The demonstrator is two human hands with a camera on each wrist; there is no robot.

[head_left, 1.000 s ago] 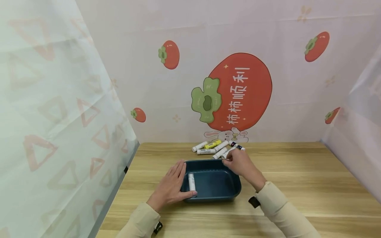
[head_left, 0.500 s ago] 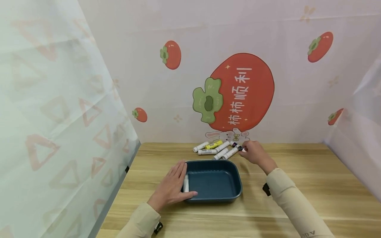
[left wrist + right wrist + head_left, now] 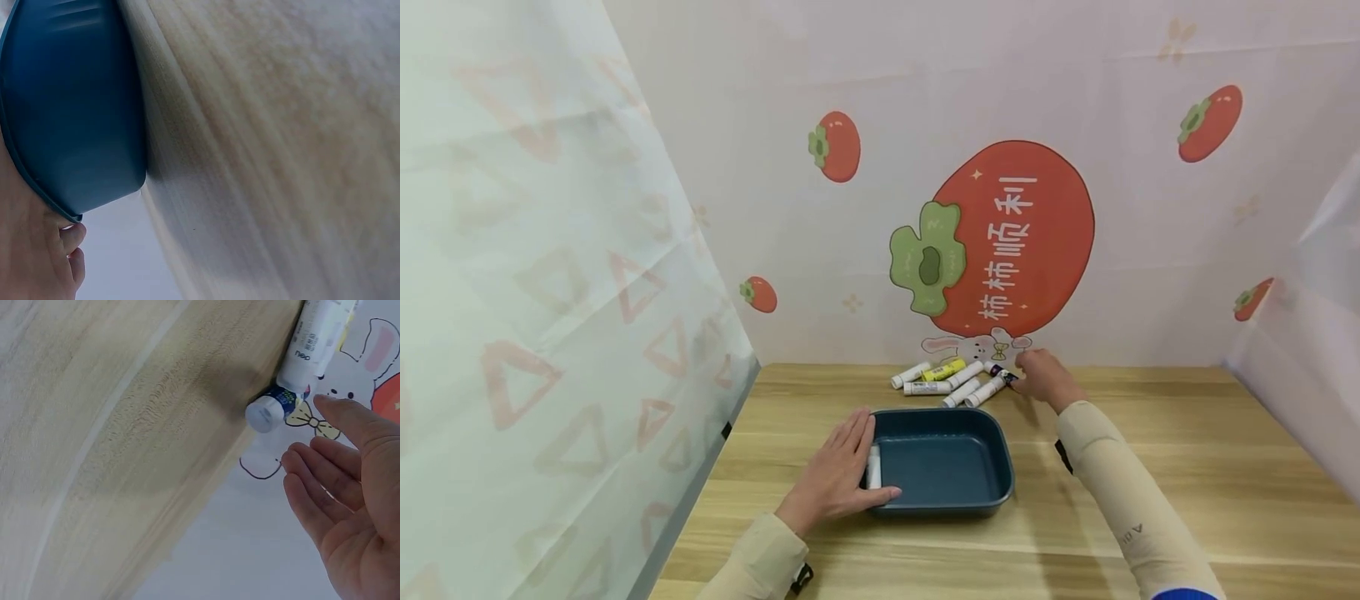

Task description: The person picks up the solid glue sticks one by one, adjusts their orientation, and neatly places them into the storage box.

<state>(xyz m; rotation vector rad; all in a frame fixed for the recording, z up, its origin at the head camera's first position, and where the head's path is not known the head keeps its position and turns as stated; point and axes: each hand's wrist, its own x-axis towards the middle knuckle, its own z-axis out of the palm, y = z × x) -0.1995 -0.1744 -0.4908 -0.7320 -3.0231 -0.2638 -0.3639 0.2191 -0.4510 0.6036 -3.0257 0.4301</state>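
My left hand (image 3: 833, 475) rests on the left rim of a dark blue tray (image 3: 947, 471), fingers straight along the side and thumb across the front rim. A white glue stick (image 3: 874, 467) lies inside against the left wall, partly hidden by that hand. My right hand (image 3: 1048, 379) is beside a glue stick with a dark blue label (image 3: 1000, 372) at the right end of the pile. In the right wrist view its fingers are loosely bent and hold nothing, and the index fingertip is close to the dark blue glue stick (image 3: 269, 411) and a white one (image 3: 306, 350).
Several white glue sticks (image 3: 927, 387) and a yellow one (image 3: 943, 370) lie behind the tray on the wooden table (image 3: 1150, 467). A printed cloth wall (image 3: 1142, 317) rises at the table's back edge; another (image 3: 587, 375) stands at the left.
My right hand has moved right and back from the white glue sticks to the dark blue one. The glue stick in the tray has rolled left to the wall. My left hand has stayed put.
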